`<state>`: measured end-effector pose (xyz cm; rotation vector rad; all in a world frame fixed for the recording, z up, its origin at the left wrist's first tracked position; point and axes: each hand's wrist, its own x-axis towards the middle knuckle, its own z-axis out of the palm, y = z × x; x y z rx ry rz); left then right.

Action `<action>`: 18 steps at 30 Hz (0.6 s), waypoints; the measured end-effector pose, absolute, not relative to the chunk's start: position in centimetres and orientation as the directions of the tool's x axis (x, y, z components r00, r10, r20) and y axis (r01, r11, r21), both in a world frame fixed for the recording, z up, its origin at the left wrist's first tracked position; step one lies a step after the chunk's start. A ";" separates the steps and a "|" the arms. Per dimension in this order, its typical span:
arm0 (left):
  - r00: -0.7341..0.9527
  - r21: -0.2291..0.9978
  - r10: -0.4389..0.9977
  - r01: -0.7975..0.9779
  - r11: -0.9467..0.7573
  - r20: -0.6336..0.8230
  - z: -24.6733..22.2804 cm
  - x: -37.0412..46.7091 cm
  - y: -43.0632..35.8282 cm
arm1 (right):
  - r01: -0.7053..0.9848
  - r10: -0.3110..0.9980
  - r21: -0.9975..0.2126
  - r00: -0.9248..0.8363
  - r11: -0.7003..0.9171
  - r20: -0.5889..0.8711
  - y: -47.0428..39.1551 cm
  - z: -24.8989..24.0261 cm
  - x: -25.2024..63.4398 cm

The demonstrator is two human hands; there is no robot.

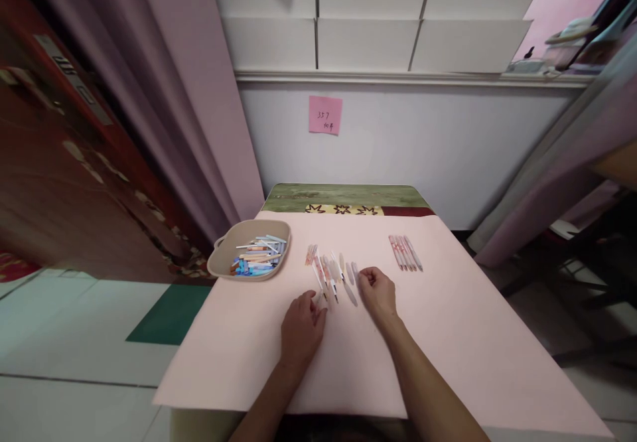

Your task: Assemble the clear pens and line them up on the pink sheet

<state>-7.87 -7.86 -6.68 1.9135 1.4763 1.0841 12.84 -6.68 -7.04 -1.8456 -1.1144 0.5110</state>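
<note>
Several pens [332, 273] in white, grey and pink lie loosely side by side on the pink-covered table, between my two hands. My left hand [302, 328] rests at their near left end, fingers loosely bent and a little apart, by the tip of a white pen. On the other side, my right hand [379, 294] has its thumb and fingers pinched at a pale grey pen [355, 271] at the right of the group. The fingers hide part of that pen. Further right, several pink-patterned pens [405, 253] lie in a neat parallel row.
A beige basket [215, 264] holding blue, white and tan pens stands at the table's left edge. The pink table cover [462, 356] stops short of the green patterned far end. A white wall with a pink sticky note [325, 115] rises behind. Purple curtains hang on both sides.
</note>
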 end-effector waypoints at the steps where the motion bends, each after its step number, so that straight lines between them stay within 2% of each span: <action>1: 0.107 0.755 0.947 0.580 -0.306 0.301 -6.7 -7.8 -7.9 | 0.468 0.848 -0.863 0.522 -0.191 0.095 -6.7 -7.0 12.8; 4: 0.086 0.748 0.948 0.593 -0.296 0.307 -6.8 -7.9 -7.9 | 0.451 0.837 -0.874 0.537 -0.181 0.104 -6.9 -6.9 12.6; 6: 0.041 0.798 0.957 0.542 -0.264 0.288 -6.7 -8.1 -7.9 | 0.467 0.832 -0.868 0.538 -0.166 0.131 -7.0 -6.7 12.3; 11: -0.079 0.985 0.989 0.132 -0.115 0.126 -6.3 -8.9 -7.4 | 0.603 0.876 -0.796 0.408 -0.048 0.257 -6.4 -5.4 10.7; 15: -0.073 0.990 0.997 -0.141 -0.029 0.019 -6.4 -9.5 -6.9 | 0.719 0.936 -0.695 0.263 -0.029 0.233 -4.8 -4.2 9.2; 18: -0.064 0.974 0.998 -0.227 -0.016 0.002 -6.7 -9.9 -6.8 | 0.716 0.931 -0.695 0.294 -0.065 0.215 -4.1 -3.9 9.1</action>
